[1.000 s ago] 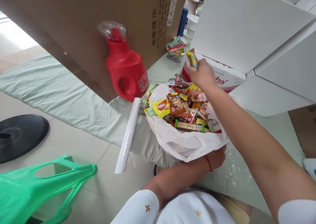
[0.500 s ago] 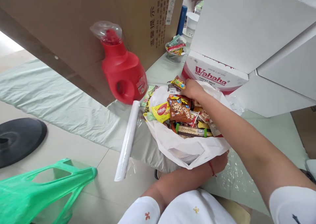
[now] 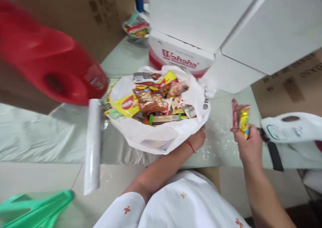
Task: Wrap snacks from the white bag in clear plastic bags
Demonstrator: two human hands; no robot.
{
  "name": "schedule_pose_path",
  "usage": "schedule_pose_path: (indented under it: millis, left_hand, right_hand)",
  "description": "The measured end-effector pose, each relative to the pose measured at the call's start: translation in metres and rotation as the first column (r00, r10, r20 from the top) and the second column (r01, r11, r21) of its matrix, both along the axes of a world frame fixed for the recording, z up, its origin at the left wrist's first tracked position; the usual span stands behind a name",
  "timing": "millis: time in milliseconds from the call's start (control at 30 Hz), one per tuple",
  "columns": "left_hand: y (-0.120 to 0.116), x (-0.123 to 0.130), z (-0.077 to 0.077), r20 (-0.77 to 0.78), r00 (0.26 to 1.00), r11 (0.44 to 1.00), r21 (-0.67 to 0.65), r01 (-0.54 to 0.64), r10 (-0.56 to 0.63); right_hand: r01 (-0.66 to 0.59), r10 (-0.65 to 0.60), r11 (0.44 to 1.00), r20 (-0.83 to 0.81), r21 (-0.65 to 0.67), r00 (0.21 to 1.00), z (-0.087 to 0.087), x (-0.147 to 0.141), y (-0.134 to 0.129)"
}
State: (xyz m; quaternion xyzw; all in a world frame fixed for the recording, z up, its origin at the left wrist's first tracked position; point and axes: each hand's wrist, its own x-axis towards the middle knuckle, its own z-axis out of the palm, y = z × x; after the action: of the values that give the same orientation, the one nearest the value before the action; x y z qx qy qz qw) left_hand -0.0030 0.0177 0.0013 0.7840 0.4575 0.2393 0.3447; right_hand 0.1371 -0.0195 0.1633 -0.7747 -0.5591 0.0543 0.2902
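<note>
A white plastic bag (image 3: 161, 139) full of packaged snacks lies open in front of me. Brown cookie packets (image 3: 148, 100), a yellow wrapper (image 3: 127, 104) and a long wafer pack (image 3: 166, 118) show on top. My left arm reaches under the bag's near side, and my left hand (image 3: 198, 138) is curled against its lower right edge, fingertips hidden by the plastic. Away to the right, my right hand (image 3: 249, 142) is closed on small snack packets, a yellow packet (image 3: 244, 120) and a dark red packet (image 3: 235, 114), held above the covered table.
A red jug (image 3: 67, 67) and a white roll (image 3: 92, 147) are on the left. Behind the bag stand a Wahaha carton (image 3: 179, 58) and white boxes (image 3: 186, 13). A bowl of snacks (image 3: 138, 32) sits farther back. At right lies a white bottle (image 3: 289, 129); lower left, a green bag (image 3: 42, 208).
My right hand has left the far side of the bag and moved right, carrying the snack packets. My left hand stays at the bag. The view has swung right.
</note>
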Motion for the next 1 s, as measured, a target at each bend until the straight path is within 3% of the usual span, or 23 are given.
schedule_pose_path:
  millis: [100,200,333,433,500,567,667,733,867,1000]
  left_hand:
    - [0.000,-0.001,0.000,-0.084,0.996,0.998,0.050,-0.030,0.034]
    - [0.000,-0.001,0.000,-0.118,0.992,0.992,0.123,-0.038,0.052]
    - [-0.001,-0.001,0.003,-0.157,0.985,0.983,0.178,-0.046,0.074]
    - [0.001,-0.001,0.007,-0.165,0.981,0.983,0.166,-0.071,0.099]
    - [0.003,-0.003,0.011,-0.136,0.984,0.982,0.164,-0.092,0.115]
    - [0.004,-0.007,0.014,-0.106,0.988,0.980,0.177,-0.096,0.116]
    - [0.006,-0.016,0.017,-0.146,0.985,0.977,0.207,-0.059,0.090]
    - [0.006,-0.023,0.019,-0.233,0.972,0.976,0.219,0.010,0.042]
    - [0.003,-0.035,0.021,-0.387,0.921,0.962,0.228,0.151,-0.053]
    - [0.002,-0.038,0.027,-0.463,0.886,0.958,0.244,0.147,-0.018]
  right_hand:
    - [0.132,-0.143,0.976,-0.053,-0.172,0.988,-0.042,0.029,-0.031]
    - [0.078,-0.074,0.970,0.025,-0.230,0.997,-0.073,0.029,-0.032]
    - [0.005,0.064,0.955,0.221,-0.297,0.973,-0.095,0.020,-0.010]
    - [0.009,0.093,0.939,0.276,-0.344,0.957,-0.099,0.019,0.000]
    - [-0.008,0.091,0.964,0.303,-0.264,0.949,-0.096,0.018,-0.008]
    - [-0.108,0.156,0.979,0.303,-0.171,0.940,-0.092,0.013,-0.029]
    - [-0.333,0.382,0.918,0.258,-0.214,0.887,-0.096,-0.005,-0.070]
    - [-0.405,0.474,0.865,0.219,-0.297,0.853,-0.108,-0.017,-0.091]
    - [-0.417,0.461,0.864,0.110,-0.281,0.880,-0.127,-0.015,-0.105]
    - [-0.440,0.422,0.893,-0.158,-0.098,0.893,-0.118,0.017,-0.108]
